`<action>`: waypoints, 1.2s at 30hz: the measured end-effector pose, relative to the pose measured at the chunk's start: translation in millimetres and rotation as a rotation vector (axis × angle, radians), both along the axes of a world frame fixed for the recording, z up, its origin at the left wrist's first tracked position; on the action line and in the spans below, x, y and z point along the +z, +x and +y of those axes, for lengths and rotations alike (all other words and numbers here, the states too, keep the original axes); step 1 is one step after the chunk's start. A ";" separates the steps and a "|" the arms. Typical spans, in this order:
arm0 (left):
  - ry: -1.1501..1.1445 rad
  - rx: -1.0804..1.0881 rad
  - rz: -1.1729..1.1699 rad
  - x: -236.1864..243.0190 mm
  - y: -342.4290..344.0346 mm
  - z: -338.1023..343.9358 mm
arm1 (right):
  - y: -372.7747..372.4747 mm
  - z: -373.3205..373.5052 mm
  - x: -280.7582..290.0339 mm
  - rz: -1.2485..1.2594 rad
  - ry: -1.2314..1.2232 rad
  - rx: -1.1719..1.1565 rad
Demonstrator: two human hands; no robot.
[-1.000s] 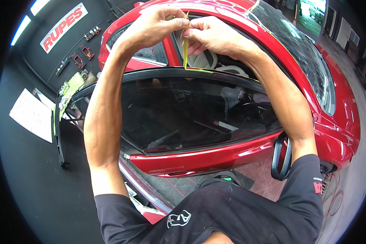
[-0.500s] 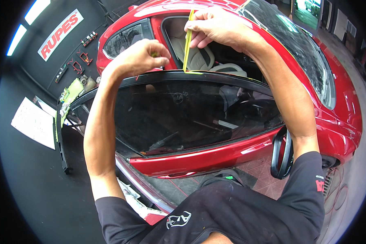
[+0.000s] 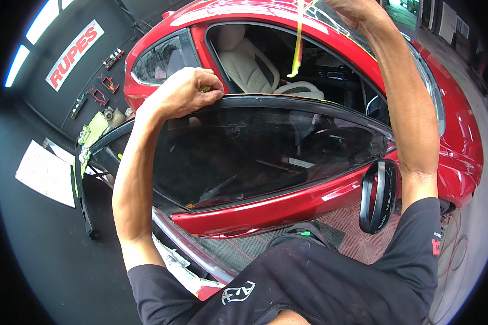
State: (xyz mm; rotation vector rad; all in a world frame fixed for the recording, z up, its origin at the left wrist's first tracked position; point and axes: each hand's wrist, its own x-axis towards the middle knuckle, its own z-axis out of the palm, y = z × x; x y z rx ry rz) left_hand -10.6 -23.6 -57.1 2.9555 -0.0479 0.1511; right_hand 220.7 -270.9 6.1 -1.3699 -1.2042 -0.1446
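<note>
The tape (image 3: 297, 51) hangs as a narrow yellow strip near the upper edge of the view, in front of the open side window of the red car (image 3: 463, 146). Its long axis runs almost upright, leaning slightly, with the lower end a little to the left. That end shows free against the dark interior, above the top edge (image 3: 265, 99) of the door and apart from it in the view.

The right hand (image 3: 359, 10) is the nearer one: the tape lies just to its left and drops below it. The picture cuts off that hand's fingertips, so I cannot tell how they close on the strip.

The left hand (image 3: 185, 91) is well apart from the right, lower and to the left of the tape. Its fingers curl around a small yellowish wad (image 3: 204, 88), at the door's top edge; whether they press on it is unclear.

Below both hands spreads the door's dark glass (image 3: 228, 151), with the black mirror (image 3: 370, 203) toward its right end. Beyond the door, a pale seat (image 3: 244, 62) shows left of the tape.
</note>
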 end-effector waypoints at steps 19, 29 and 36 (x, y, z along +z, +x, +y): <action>0.101 0.107 -0.030 -15.8 13.7 -3.9 | -3.1 -23.0 -175.5 -0.500 -0.218 -0.001; 0.087 0.170 -0.052 -21.8 12.6 -2.2 | -57.8 37.1 -166.9 -0.045 -0.385 0.048; 0.051 0.244 -0.022 -24.9 18.4 -0.8 | -70.1 52.8 -181.6 -0.228 -0.338 -0.206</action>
